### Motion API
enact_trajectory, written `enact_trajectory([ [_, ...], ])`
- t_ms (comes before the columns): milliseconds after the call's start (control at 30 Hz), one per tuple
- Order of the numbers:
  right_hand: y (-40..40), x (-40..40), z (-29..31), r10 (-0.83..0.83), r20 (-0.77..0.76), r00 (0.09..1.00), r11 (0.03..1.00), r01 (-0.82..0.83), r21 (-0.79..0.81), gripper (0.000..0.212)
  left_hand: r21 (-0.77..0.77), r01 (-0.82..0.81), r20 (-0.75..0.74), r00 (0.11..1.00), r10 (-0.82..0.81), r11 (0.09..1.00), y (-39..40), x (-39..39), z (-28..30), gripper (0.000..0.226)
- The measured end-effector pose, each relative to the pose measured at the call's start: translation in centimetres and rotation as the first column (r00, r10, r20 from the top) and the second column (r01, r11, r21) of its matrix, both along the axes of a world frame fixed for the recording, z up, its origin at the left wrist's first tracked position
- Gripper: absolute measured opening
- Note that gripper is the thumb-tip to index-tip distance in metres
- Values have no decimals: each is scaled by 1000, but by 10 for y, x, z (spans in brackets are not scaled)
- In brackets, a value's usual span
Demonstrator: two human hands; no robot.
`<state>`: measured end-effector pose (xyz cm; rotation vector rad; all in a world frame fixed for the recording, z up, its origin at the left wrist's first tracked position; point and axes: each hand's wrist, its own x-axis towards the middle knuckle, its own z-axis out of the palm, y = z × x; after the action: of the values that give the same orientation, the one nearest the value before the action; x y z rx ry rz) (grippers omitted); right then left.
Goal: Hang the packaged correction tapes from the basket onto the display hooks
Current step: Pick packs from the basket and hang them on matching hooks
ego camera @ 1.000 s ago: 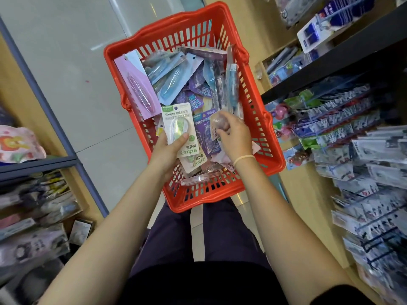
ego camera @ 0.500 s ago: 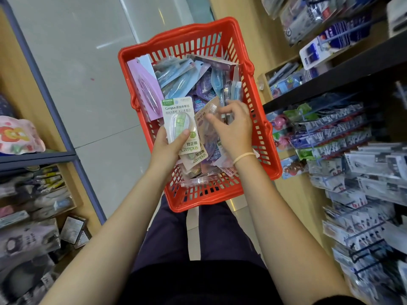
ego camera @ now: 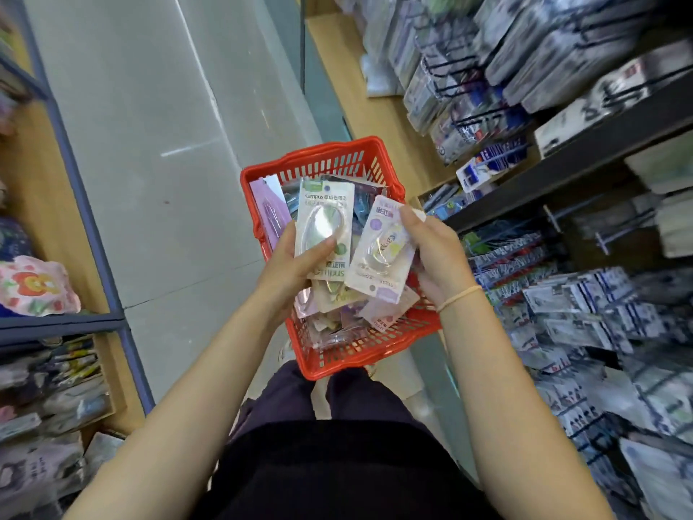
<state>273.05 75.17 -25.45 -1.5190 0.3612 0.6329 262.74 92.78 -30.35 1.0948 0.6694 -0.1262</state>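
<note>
Red plastic basket (ego camera: 378, 354), on the floor beside my legs, full of loose packaged correction tapes. My left hand (ego camera: 296, 264) is closed on a white-and-green Campus correction tape pack (ego camera: 324, 223), thumb across its blister, above the basket. My right hand (ego camera: 435, 253) grips a white-and-lilac correction tape pack (ego camera: 382, 253) by its right edge, just beside the first. Display hooks (ego camera: 607, 242) carrying blurred stock fill the shelving at right.
</note>
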Motion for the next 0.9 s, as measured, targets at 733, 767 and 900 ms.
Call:
enact_trajectory([
  [733,-128,-118,185,-112,423,899,964,202,-173,18,135,385,474,784,-400,913,-144,36,183,18],
  [767,-140,-124,191,-161,453,877,954,256,-156,15,146,413,489,760,-429,899,-157,33,193,19],
  [900,-192,-155,212,-405,534,742,888,459,35,30,188,476,548,675,-494,859,-209,17,225,34],
])
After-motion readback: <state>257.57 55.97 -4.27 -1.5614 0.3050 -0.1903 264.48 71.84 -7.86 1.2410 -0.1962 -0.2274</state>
